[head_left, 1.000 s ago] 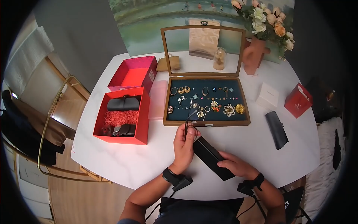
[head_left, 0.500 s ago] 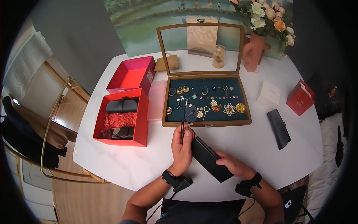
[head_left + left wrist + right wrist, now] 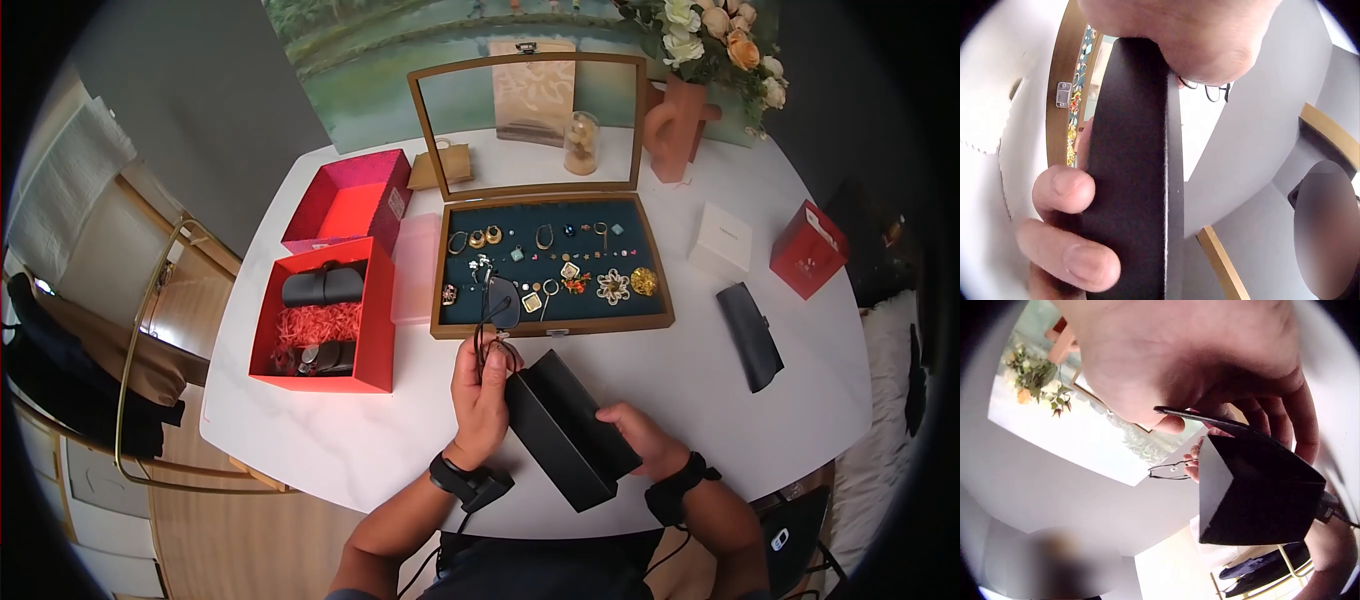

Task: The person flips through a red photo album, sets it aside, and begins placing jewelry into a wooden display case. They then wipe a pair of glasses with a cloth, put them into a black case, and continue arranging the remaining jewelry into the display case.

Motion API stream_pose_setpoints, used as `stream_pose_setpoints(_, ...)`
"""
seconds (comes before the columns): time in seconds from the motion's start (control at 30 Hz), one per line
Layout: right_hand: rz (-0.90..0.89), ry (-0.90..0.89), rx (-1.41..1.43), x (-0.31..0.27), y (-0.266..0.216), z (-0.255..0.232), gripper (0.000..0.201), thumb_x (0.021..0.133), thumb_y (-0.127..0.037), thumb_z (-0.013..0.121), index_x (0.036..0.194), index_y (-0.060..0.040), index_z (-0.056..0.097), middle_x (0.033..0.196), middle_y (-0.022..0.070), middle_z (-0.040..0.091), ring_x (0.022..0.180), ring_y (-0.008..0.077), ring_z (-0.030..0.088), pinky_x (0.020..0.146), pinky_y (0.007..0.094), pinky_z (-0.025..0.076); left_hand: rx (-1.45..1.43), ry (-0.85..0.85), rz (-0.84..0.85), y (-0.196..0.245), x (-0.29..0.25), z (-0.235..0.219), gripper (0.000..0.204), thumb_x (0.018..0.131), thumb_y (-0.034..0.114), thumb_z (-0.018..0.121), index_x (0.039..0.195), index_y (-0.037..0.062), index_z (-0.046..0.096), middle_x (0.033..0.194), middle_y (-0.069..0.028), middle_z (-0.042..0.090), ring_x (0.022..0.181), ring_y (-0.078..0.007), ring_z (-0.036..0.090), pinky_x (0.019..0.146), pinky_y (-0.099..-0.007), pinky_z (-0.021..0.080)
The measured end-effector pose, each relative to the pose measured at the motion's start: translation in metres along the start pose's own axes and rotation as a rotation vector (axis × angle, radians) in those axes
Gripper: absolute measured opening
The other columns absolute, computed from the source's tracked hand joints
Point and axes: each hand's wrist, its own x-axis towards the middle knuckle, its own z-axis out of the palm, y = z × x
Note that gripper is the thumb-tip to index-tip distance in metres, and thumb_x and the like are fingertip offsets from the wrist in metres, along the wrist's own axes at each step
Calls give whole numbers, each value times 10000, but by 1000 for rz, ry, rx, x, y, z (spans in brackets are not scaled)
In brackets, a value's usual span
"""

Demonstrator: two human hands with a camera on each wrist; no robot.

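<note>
A black triangular glasses case is held over the table's front, its flap apart from the body so the dark inside shows. My left hand grips a pair of eyeglasses by the thin dark temples, lenses pointing up and away, and also holds the case's far end. My right hand grips the case at its right side, thumb along the flap. In the right wrist view the case's angular end faces the camera below the lifted flap. Fingertips press the case's side in the left wrist view.
Behind the hands stands an open glass-lidded jewelry box with several pieces. A red gift box with two dark items and shredded paper is left, its lid behind. A dark case, white box and red box lie right.
The case has come open: its flap has swung away from the body, to the right hand's side. The left hand still holds the eyeglasses, and they have shifted slightly left in view.
</note>
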Motion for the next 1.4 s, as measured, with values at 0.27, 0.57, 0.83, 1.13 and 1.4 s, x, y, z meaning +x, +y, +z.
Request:
stream_pose_setpoints(0.27, -121, 52, -459, -17, -28, 11, 486, 890, -40, 540, 1372, 22, 513, 1170, 63, 664, 983, 123, 667, 861, 279, 538, -105, -193, -81, 10, 4, -9, 261, 1066, 176, 480, 1253, -5, 467, 872, -39, 508, 797, -151, 559, 791, -296, 465)
stream_pose_setpoints(0.57, -294, 246, -925, -46, -61, 10, 369, 918, -18, 564, 1282, 40, 590, 1026, -11, 666, 897, 39, 592, 799, 228, 497, 540, -843, -143, 49, 4, -10, 289, 899, 73, 678, 1185, 86, 640, 1055, -93, 609, 882, -241, 616, 810, -344, 508)
stream_pose_setpoints(0.83, -305, 220, -967, -41, -55, 3, 324, 949, -57, 571, 1265, 11, 597, 981, -27, 655, 842, 23, 564, 733, 212, 481, 900, -1003, 283, 53, 4, 11, 336, 766, 110, 759, 1099, 98, 718, 1150, -62, 603, 1067, -260, 549, 976, -388, 420)
stream_pose_setpoints(1.13, -325, 147, -980, -37, -53, 0, 377, 960, -38, 563, 1332, 24, 546, 1092, 5, 659, 954, 47, 585, 823, 226, 496, 898, -1030, 181, 46, 3, 12, 320, 798, 179, 776, 1101, 94, 722, 1180, -73, 593, 1118, -262, 534, 1014, -395, 399)
stream_pose_setpoints(1.4, -307, 151, -976, -38, -54, 1, 405, 960, -24, 559, 1359, 35, 518, 1150, 30, 653, 993, 65, 593, 860, 237, 500, 905, -1063, 212, 38, 2, 2, 228, 839, 221, 764, 1026, 92, 741, 1125, -60, 615, 1103, -249, 549, 998, -382, 410)
